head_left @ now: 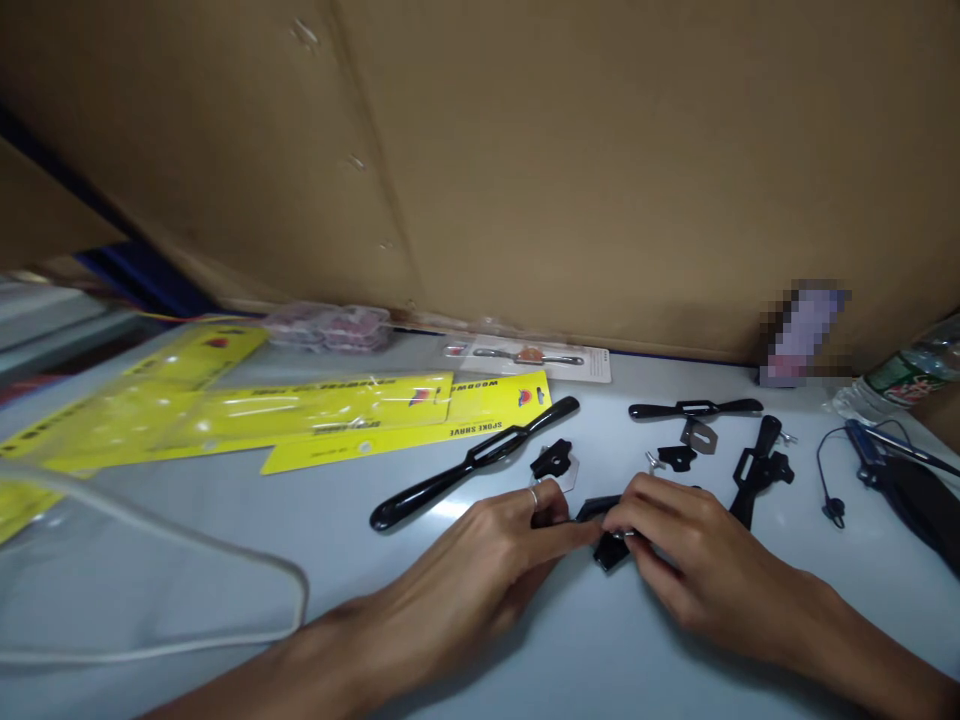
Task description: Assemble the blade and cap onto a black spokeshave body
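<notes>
At the table's near edge, your left hand and right hand pinch together on the small black spokeshave part; its tiny screw could slip and roll among the loose parts beyond.

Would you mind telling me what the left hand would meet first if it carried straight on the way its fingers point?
The left hand points rightward, and its fingertips already meet the small black part that the right hand pinches. Going on, it would likely press into the right hand's fingers; depth is hard to judge.
</notes>
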`<state>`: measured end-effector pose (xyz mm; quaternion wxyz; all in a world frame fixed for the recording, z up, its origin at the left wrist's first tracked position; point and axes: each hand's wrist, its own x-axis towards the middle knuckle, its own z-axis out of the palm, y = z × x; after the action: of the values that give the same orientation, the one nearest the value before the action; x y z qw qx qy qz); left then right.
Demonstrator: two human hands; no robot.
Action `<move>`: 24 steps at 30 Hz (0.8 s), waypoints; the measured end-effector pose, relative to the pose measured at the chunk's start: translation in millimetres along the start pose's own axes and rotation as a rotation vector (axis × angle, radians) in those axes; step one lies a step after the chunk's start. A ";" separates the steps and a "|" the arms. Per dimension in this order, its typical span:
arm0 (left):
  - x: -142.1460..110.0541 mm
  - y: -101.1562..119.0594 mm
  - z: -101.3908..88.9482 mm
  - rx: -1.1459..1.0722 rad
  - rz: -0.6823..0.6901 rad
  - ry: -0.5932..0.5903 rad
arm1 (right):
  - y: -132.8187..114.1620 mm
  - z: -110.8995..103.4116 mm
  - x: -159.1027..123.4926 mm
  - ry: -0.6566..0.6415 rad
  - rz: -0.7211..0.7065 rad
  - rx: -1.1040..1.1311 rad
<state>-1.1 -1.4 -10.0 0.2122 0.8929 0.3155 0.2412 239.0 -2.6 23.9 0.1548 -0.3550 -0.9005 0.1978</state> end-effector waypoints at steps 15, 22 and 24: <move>4.4 3.8 -0.6 -0.090 -0.041 0.026 | -2.1 -2.0 6.1 0.281 0.064 0.034; 5.1 4.1 1.5 -0.112 -0.064 0.001 | -2.0 3.5 -0.4 0.155 0.050 -0.054; 4.0 2.9 2.2 -0.115 -0.066 -0.007 | -0.3 5.2 2.4 0.216 -0.001 0.009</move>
<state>4.2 -1.2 -9.0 0.2721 0.8692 0.3297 0.2485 235.1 -2.4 19.9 0.2527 -0.3731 -0.8778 0.1624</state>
